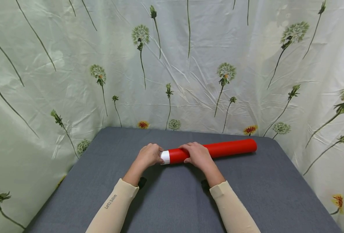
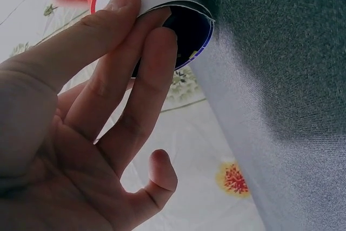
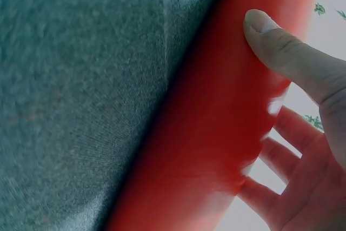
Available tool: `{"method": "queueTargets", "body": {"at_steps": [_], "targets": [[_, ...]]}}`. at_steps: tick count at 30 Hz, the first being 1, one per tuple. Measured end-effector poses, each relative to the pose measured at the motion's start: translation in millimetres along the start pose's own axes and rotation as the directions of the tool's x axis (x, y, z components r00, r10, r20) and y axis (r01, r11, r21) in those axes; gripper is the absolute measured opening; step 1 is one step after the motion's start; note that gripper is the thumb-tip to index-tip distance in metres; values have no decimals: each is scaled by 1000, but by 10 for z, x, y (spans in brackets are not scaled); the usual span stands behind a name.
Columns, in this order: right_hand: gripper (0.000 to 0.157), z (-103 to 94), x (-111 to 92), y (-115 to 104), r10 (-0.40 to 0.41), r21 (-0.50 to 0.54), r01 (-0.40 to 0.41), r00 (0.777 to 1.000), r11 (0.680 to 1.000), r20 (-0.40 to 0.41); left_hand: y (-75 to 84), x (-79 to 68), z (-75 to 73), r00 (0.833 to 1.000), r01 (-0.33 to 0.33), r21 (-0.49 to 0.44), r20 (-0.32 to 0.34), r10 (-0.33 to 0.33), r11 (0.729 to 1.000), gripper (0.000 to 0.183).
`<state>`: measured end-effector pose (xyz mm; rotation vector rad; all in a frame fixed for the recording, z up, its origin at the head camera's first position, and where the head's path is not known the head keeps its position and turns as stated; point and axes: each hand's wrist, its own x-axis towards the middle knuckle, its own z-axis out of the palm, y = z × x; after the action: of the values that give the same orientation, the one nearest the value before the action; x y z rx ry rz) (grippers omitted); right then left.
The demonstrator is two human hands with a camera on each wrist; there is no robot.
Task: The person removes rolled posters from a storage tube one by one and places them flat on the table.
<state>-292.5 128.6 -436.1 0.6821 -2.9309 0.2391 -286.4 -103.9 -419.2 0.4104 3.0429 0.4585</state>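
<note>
The tube (image 1: pixel 230 148) is lying on the table (image 1: pixel 175 200). The left hand (image 1: pixel 150 154) is pinching its white end (image 1: pixel 165 157); the right hand (image 1: pixel 197 155), gripping its red wall (image 1: pixel 176 156), should be steadying without denting it.

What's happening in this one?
Someone's left hand pinches the white end of a red tube, at its open mouth, while their right hand grips the tube further along. It lies on a gray table, held by both hands.
</note>
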Motion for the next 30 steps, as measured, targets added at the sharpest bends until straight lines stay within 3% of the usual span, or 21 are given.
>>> {"method": "queueTargets", "body": {"at_steps": [14, 30], "targets": [[59, -15, -12, 45, 15, 16, -16, 1000, 1000, 19, -45, -7, 6, 1000, -3, -6, 4, 3, 1000, 44], [58, -71, -7, 130, -52, -13, 53, 998, 999, 34, -94, 54, 1, 999, -33, -22, 22, 33, 999, 48]]}}
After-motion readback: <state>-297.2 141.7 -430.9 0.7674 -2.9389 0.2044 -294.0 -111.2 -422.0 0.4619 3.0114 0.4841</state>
